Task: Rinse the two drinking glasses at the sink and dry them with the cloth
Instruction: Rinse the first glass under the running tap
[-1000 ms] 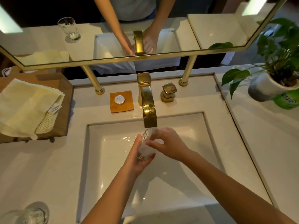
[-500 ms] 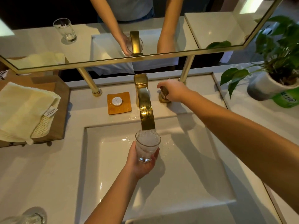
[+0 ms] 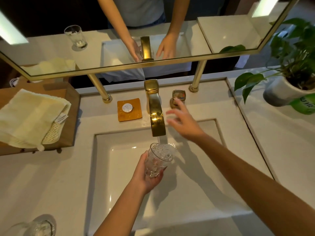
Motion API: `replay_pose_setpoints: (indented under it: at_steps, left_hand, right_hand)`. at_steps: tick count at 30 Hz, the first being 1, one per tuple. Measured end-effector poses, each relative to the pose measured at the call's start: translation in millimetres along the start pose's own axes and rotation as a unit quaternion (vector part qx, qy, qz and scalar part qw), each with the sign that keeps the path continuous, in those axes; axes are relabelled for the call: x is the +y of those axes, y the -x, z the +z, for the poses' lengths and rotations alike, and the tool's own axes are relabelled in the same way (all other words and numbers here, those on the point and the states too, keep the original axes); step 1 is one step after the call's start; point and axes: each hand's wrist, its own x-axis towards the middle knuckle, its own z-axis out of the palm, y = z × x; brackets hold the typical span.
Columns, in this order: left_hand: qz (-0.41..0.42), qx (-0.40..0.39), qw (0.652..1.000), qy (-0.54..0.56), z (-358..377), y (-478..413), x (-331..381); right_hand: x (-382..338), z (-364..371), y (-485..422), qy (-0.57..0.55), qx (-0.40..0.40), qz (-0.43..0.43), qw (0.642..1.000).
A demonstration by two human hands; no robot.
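My left hand (image 3: pixel 146 174) grips a clear patterned drinking glass (image 3: pixel 159 159), tilted a little to the right, over the white sink basin (image 3: pixel 196 193), just below the gold faucet spout (image 3: pixel 156 120). A thin thread of water hangs from the spout. My right hand (image 3: pixel 184 120) hovers open, fingers spread, between the spout and the gold faucet handle (image 3: pixel 178 97), off the handle. The second glass (image 3: pixel 36 227) stands on the counter at the bottom left, partly cut off by the frame. The pale yellow cloth (image 3: pixel 29 116) lies folded on a wooden tray at the left.
An orange soap dish (image 3: pixel 129 109) with a small white round soap sits left of the faucet. A potted plant (image 3: pixel 289 79) stands at the right on the counter. The gold-framed mirror (image 3: pixel 153 64) on two posts runs along the back and reflects my arms.
My right hand left the glass, went to the faucet handle, and has now come off it, open. The water stream has thinned. My left hand has tilted the glass slightly.
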Motion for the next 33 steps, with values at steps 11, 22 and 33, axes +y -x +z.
replay_pose_setpoints:
  at_steps: [11, 22, 33]
  left_hand:
    - [0.182, 0.096, 0.967, -0.147, -10, 45, -21]
    - [0.407, 0.131, 0.782, -0.453, -9, 92, -42]
    - [0.236, 0.057, 0.897, -0.369, 35, 70, -58]
  right_hand:
    - [7, 79, 104, -0.263, -0.119, 0.13, 0.949]
    - [3, 72, 130, -0.628, -0.094, 0.372, 0.677]
    - [33, 6, 127, -0.293, -0.017, 0.06, 0.954]
